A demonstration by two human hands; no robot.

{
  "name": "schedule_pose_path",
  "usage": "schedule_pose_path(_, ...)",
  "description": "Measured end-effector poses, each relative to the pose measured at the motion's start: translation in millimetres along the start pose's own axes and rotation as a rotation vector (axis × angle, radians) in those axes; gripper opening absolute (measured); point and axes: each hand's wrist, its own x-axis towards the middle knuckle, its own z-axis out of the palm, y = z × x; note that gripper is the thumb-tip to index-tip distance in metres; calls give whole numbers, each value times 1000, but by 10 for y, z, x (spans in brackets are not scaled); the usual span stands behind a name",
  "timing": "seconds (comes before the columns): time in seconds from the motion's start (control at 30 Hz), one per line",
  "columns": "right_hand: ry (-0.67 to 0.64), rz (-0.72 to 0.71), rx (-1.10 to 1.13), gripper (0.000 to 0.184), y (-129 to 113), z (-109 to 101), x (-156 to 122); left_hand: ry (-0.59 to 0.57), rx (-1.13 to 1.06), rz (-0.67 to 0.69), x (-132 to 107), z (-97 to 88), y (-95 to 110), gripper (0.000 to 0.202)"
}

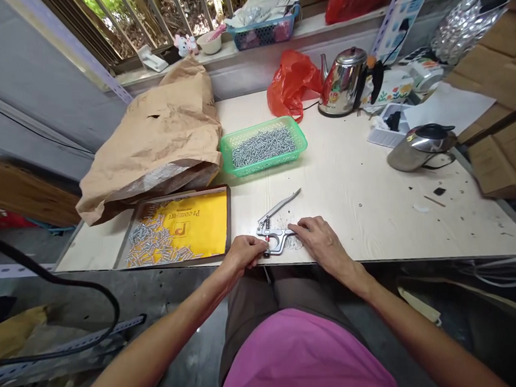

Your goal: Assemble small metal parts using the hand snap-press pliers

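A pair of silver snap-fastener pliers (pixel 277 231) lies at the table's front edge, its upper handle swung up and away from the frame. My left hand (pixel 246 252) is closed in a pinch at the pliers' jaw, beside a small red part and a black one. Whatever sits between those fingertips is too small to make out. On the right, my right hand (pixel 319 239) grips the end of the lower handle with its fingers, palm down near the tabletop. Small clear pieces (pixel 296 243) are scattered under and beside the pliers.
Left of the pliers, a shallow tray (pixel 228 220) holds metal pins on a yellow sheet (pixel 206 223). Behind stands a green basket (pixel 302 143) full of similar pins. A brown paper bag (pixel 158 133), red plastic bag (pixel 289 84), kettle (pixel 340 86) and steel jug (pixel 418 151) stand farther off.
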Motion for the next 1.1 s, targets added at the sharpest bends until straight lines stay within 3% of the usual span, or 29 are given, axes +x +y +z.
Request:
schedule_pose_path(0.23,-157,-43,100,31,44,-229,78,-69,73,-46,-51,-32,48,26)
schedule_pose_path(0.3,-177,-99,128,47,140,-300,158,-68,77,-49,-58,-30,39,26)
schedule_pose_path(0.43,-308,-192,67,96,399,-331,417,-62,72,-47,-57,-21,3,24)
schedule_pose_path(0.53,-443,-245,46,109,533,-286,626,-69,66,-49,-59,-17,-28,24)
schedule_pose_path(0.77,-483,-278,19,99,448,-347,774,-62,80,-51,-94,-2,-57,26)
schedule_pose_path(0.93,-473,-250,-66,76,303,-494,672,-45,97,-76,-79,20,-57,25)
schedule_pose_path(1.1,-431,-250,-114,53,268,-457,551,-44,172,-72,-117,9,-68,29)
